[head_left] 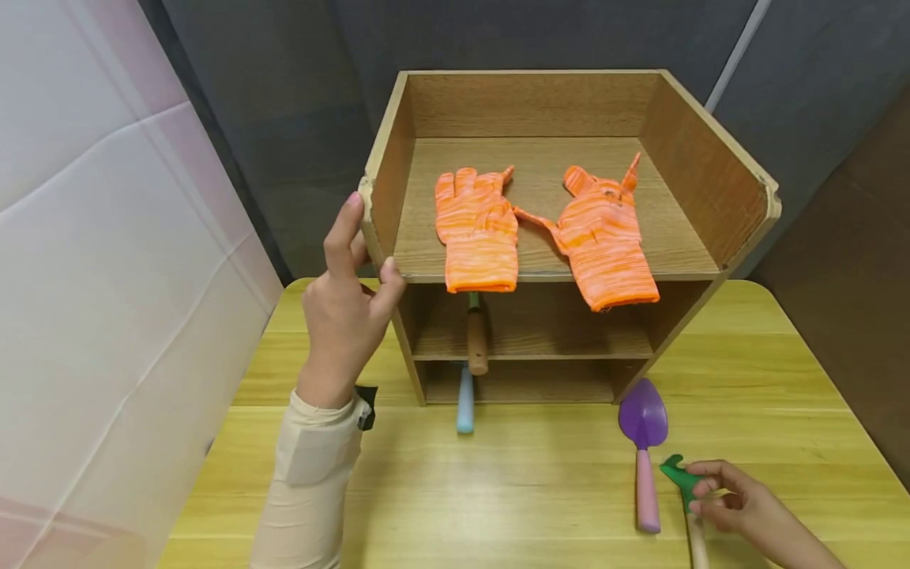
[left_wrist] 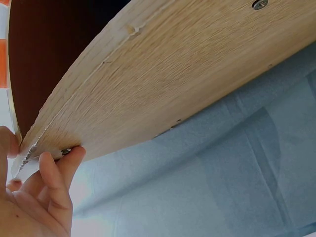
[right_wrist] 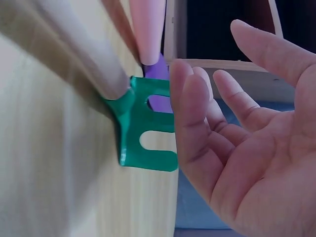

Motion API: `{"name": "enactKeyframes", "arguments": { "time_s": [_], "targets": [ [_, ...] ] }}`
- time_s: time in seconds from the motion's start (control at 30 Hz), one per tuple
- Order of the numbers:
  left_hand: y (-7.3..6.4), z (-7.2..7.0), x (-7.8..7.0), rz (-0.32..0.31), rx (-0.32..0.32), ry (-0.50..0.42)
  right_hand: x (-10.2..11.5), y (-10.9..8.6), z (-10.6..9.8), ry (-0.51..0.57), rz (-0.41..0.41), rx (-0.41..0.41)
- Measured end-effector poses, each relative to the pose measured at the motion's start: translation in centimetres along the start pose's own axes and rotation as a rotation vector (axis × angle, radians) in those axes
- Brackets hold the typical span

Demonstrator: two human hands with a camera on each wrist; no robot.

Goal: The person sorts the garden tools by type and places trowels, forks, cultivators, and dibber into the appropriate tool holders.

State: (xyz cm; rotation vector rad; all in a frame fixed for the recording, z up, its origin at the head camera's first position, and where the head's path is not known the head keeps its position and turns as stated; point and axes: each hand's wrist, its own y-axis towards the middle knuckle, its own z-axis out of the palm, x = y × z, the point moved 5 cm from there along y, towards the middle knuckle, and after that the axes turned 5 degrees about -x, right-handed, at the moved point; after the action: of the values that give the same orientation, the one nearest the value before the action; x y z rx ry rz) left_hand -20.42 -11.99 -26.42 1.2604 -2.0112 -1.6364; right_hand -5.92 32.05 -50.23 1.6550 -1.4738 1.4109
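Observation:
My left hand [head_left: 344, 304] grips the front edge of the left side panel of a wooden shelf [head_left: 533, 107]; in the left wrist view the fingers [left_wrist: 57, 182] lie against the panel's outer face. At the lower right, my right hand [head_left: 742, 502] hovers with loosely bent fingers beside a small hand rake [head_left: 682, 478] with a green head and pale wooden handle. The right wrist view shows a gap between thumb and fingers with nothing held; whether a fingertip touches the green tines [right_wrist: 163, 160] I cannot tell. Left of the rake lies a trowel [head_left: 643, 415] with purple blade and pink handle.
Two orange knit gloves [head_left: 479, 229] lie on the top shelf, their cuffs over its front edge. A wooden handle [head_left: 477, 341] sticks out of the middle shelf and a light blue handle [head_left: 465, 401] out of the bottom one. The shelf stands on a yellow wooden table [head_left: 455, 490].

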Motion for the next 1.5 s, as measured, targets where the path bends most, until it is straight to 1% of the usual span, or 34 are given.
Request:
{"name": "enactKeyframes", "arguments": {
  "time_s": [0.2,0.3,0.57,0.73,0.83,0.9,0.97,1.07,1.1,1.23,1.33,1.5],
  "targets": [
    [0.0,0.1,0.0,0.004,-0.001,-0.006,-1.1,-0.4,0.3,-0.027,0.197,-0.010],
    [0.0,0.1,0.0,0.003,-0.003,-0.007,-1.6,-0.5,0.3,-0.020,0.242,-0.013],
    [0.0,0.0,-0.1,-0.004,-0.008,-0.009,-2.7,-0.7,0.6,-0.034,0.308,-0.054],
    [0.0,0.0,-0.1,-0.002,-0.009,-0.010,-3.3,-0.8,1.0,-0.013,0.401,-0.114],
    [0.0,0.0,-0.1,0.000,-0.010,-0.012,-3.4,-0.9,1.3,0.015,0.404,-0.134],
    [0.0,0.0,-0.1,0.001,-0.012,-0.013,-3.4,-0.8,1.5,0.026,0.389,-0.132],
    [0.0,0.1,-0.1,0.001,-0.013,-0.012,-3.4,-0.8,1.7,0.025,0.389,-0.142],
    [0.0,0.1,-0.1,-0.003,-0.013,-0.011,-3.6,-0.6,2.0,-0.006,0.404,-0.175],
    [0.0,0.1,-0.1,-0.005,-0.014,-0.010,-3.6,-0.6,2.1,-0.025,0.412,-0.191],
    [0.0,0.1,-0.1,-0.012,-0.009,-0.016,-3.9,-0.2,2.2,-0.164,0.427,-0.246],
    [0.0,0.1,-0.1,-0.014,-0.005,-0.023,-3.9,0.0,2.1,-0.257,0.431,-0.263],
    [0.0,0.1,-0.1,-0.024,0.012,-0.044,-3.8,0.2,2.2,-0.312,0.442,-0.276]
  ]
}}
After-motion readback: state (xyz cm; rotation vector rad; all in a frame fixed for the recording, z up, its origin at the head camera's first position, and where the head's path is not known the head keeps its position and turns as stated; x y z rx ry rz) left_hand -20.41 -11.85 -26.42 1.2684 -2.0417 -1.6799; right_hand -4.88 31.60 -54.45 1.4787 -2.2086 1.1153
